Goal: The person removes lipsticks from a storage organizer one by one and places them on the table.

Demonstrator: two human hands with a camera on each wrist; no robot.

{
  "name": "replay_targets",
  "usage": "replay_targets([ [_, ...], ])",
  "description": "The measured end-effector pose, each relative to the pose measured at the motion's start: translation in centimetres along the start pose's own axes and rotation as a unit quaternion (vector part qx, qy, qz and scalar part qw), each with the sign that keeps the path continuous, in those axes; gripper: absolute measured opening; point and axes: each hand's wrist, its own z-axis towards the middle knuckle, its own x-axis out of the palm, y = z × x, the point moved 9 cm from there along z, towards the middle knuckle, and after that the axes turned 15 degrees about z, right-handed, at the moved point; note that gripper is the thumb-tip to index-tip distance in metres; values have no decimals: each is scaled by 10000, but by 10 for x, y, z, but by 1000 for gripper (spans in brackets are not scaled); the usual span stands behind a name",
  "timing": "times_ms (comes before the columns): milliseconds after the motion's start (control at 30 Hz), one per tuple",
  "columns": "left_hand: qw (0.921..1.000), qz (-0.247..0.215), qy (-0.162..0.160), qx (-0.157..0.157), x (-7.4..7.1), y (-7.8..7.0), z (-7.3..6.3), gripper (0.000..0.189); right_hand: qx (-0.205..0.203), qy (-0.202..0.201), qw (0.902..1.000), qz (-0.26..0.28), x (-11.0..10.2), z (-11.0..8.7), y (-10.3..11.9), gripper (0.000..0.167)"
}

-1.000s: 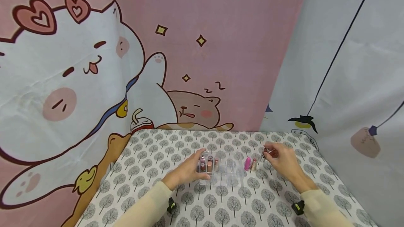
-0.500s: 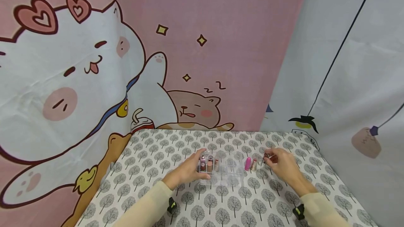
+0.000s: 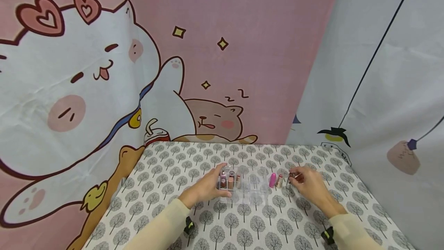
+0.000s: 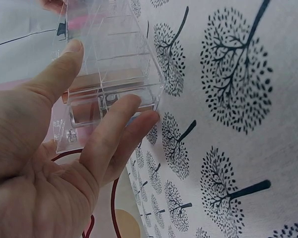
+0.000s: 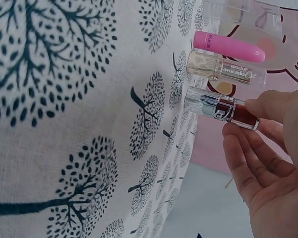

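My left hand (image 3: pixel 207 186) grips the left end of a clear plastic organizer (image 3: pixel 244 198), thumb on one side and fingers on the other. Several lipsticks and lip glosses stand in its left compartments, among them a brownish tube (image 4: pixel 85 111). At the organizer's right, my right hand (image 3: pixel 311 183) pinches a small lip gloss tube (image 5: pixel 219 108) by its dark red end, thumb against fingertips. The tube's clear end is right at the tablecloth. Beside it stand a gold lipstick (image 5: pixel 219 68) and a bright pink tube (image 5: pixel 231 47), both upright in a row.
A white cloth with grey tree prints (image 3: pixel 222 223) covers the table. Behind it hangs a pink cartoon backdrop (image 3: pixel 263 68), with a pale curtain (image 3: pixel 381 68) along the right side.
My right hand has come slightly toward me and down with the lip gloss tube, which now stands in line beside the gold lipstick. The left hand keeps its place on the organizer.
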Motion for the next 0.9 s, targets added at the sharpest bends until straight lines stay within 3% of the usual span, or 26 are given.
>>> replay_targets([
  [533, 10000, 9, -13, -5, 1, 1, 1, 122, 387, 292, 9985, 248, 10, 0, -6, 32],
  [900, 10000, 12, -14, 4, 1, 1, 2, 122, 321, 347, 9986, 237, 10, 0, -8, 36],
])
